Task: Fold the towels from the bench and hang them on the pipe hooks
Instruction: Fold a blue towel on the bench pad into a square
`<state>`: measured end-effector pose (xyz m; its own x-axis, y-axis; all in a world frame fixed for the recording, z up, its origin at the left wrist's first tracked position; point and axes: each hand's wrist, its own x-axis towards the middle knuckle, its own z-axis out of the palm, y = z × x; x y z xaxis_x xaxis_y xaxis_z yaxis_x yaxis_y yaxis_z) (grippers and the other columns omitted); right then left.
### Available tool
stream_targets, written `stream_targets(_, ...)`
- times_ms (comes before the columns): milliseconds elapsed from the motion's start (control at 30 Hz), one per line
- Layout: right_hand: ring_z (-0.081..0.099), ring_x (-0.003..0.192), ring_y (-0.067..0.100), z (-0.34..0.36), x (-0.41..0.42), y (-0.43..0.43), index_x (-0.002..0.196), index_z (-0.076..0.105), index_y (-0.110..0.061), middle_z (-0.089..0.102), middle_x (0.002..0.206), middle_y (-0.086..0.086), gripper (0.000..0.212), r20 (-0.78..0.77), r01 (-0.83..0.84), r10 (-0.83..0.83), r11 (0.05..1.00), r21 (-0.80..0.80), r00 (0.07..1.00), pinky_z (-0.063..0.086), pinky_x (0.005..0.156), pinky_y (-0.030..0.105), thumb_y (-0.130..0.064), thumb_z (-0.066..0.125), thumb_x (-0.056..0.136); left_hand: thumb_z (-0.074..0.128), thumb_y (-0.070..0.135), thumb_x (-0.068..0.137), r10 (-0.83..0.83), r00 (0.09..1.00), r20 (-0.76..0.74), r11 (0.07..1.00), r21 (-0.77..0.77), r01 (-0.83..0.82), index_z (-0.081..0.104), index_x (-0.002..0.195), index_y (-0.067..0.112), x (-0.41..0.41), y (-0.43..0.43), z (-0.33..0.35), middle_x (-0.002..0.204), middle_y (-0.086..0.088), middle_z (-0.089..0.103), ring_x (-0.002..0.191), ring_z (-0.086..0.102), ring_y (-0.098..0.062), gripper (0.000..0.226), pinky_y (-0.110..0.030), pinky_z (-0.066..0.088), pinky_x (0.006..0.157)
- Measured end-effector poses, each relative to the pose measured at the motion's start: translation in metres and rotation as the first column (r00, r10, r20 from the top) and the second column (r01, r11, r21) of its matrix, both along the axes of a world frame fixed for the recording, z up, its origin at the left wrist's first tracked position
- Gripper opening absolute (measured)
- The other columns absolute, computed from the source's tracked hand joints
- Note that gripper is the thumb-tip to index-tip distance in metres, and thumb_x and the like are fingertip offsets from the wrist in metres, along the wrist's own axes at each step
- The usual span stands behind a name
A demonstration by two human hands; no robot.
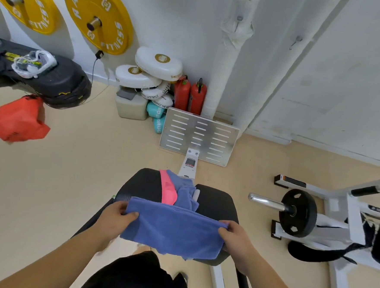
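Observation:
I hold a blue towel (174, 228) folded over and stretched flat between both hands above the near end of the black padded bench (216, 202). My left hand (117, 215) pinches its left edge, and my right hand (234, 237) pinches its right edge. Further along the bench lie a pink towel (167, 190) and a second, crumpled blue towel (187, 191). Two white wrapped pipes run up the wall, each carrying a small metal hook: one hook (238, 21) on the left pipe, the other hook (296, 41) on the right pipe.
A perforated metal footplate (198, 135) stands at the bench's far end. Two red fire extinguishers (190, 96) and white boxing pads (151, 73) sit in the corner. A white plate rack with a black weight plate (297, 213) is at the right. A red bag (17, 120) hangs at left.

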<state>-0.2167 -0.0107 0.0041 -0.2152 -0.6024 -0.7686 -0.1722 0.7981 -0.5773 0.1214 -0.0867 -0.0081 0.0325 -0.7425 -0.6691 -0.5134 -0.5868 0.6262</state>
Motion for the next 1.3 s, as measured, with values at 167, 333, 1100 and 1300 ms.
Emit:
stream_targets(167, 0.066, 0.11, 0.033, 0.014, 0.009, 0.004, 0.113, 0.066, -0.008, 0.067, 0.116, 0.016, 0.018, 0.14, 0.036, -0.035, 0.999, -0.009, 0.99, 0.058, 0.097, 0.05, -0.015, 0.055, 0.1, 0.061, 0.033, 0.1, 0.041, 0.998, -0.044, 0.999, -0.013, -0.041, 0.068, 0.104, 0.018, 0.017, 0.004, 0.024, 0.103, -0.001, 0.073, 0.098, 0.069, -0.024, 0.017, -0.039, 0.055, 0.083)
stream_targets(333, 0.069, 0.105, 0.03, 0.015, 0.048, -0.024, 0.111, 0.064, -0.013, 0.07, 0.111, 0.013, 0.014, 0.135, 0.012, -0.003, 0.998, -0.068, 0.991, 0.061, 0.092, 0.052, -0.019, 0.057, 0.1, 0.052, 0.033, 0.102, 0.004, 0.997, 0.079, 0.982, -0.191, 0.011, 0.059, 0.093, 0.014, 0.036, -0.024, 0.039, 0.088, -0.008, 0.067, 0.084, 0.065, -0.027, 0.022, -0.035, 0.048, 0.071)
stream_targets(1100, 0.056, 0.067, 0.002, -0.028, 0.161, -0.097, 0.116, 0.067, -0.026, 0.066, 0.081, -0.004, 0.034, 0.127, -0.161, 0.162, 0.987, -0.021, 0.979, 0.045, 0.066, 0.017, -0.005, 0.046, 0.098, 0.062, 0.03, 0.095, -0.35, 0.922, 0.166, 0.92, -0.126, 0.372, 0.055, 0.128, 0.028, -0.009, -0.06, 0.006, 0.095, 0.005, 0.07, 0.083, 0.063, -0.011, 0.034, -0.025, 0.051, 0.076)
stream_targets(1300, 0.066, 0.087, 0.023, -0.021, 0.157, -0.091, 0.13, 0.06, -0.029, 0.071, 0.099, 0.017, 0.044, 0.317, -0.071, 0.028, 0.989, 0.126, 0.948, 0.06, 0.08, 0.033, -0.007, 0.05, 0.094, 0.059, 0.027, 0.099, -0.409, 0.891, 0.198, 0.9, -0.076, 0.43, 0.054, 0.129, 0.022, -0.029, -0.059, -0.016, 0.096, 0.006, 0.068, 0.09, 0.066, -0.014, 0.031, -0.03, 0.053, 0.083)
